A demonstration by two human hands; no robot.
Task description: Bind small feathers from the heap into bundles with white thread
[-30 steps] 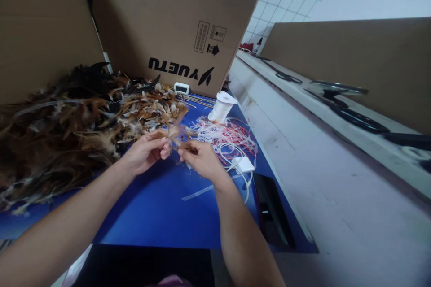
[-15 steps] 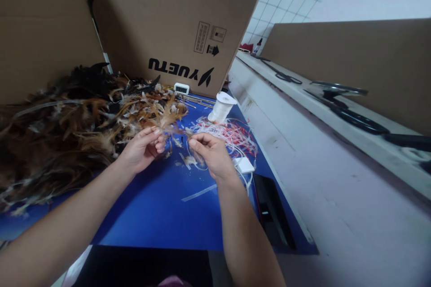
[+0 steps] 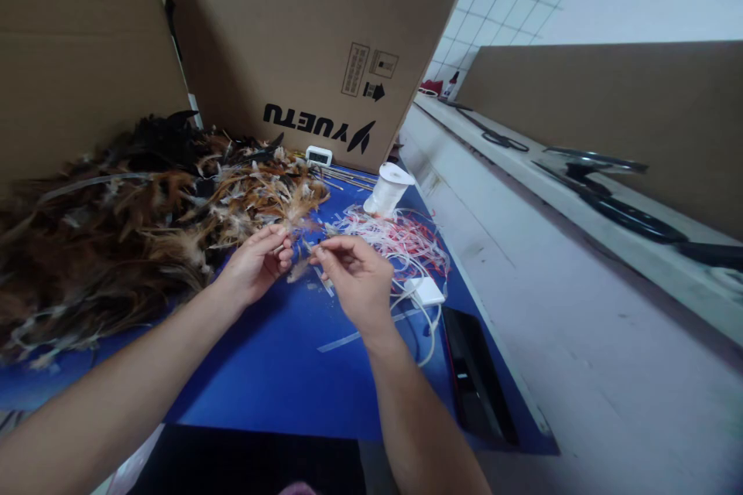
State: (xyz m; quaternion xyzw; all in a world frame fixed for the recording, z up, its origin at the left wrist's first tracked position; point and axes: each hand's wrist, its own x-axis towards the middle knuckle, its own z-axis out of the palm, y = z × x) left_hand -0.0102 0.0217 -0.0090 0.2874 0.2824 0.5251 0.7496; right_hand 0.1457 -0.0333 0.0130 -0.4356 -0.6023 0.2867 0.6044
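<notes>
Near the near right corner of the blue surface (image 3: 232, 387), lying along the right edge: a flat black device (image 3: 479, 375). Further in from that corner: a clear strip (image 3: 337, 343), set slantwise. Just beyond the device, beside the right edge: a white block (image 3: 426, 291), with a pale cable (image 3: 434, 329) looping next to it.

Over the middle of the surface, side by side and slightly apart: two bare hands. Left hand (image 3: 258, 263) with thumb and forefinger pressed together, pinching the base of a brown feather (image 3: 300, 206), its fluffy end fanning toward the far edge. Right hand (image 3: 357, 278) with thumb and forefinger closed on a pale wisp (image 3: 315, 250), near the left fingertips; cannot tell whether joined to the feather.

Along the left side of the surface, reaching back to the far edge: a heaped pile of feathers (image 3: 128, 247), brown, black and whitish. Toward the right edge, beyond the right hand: a tangle of white and red strips (image 3: 415, 241), then a white spool (image 3: 388, 189), tilted. By the far edge: thin sticks (image 3: 351, 176), a small white display (image 3: 319, 156) and, behind, a standing cardboard box (image 3: 307, 31) with inverted lettering.
</notes>
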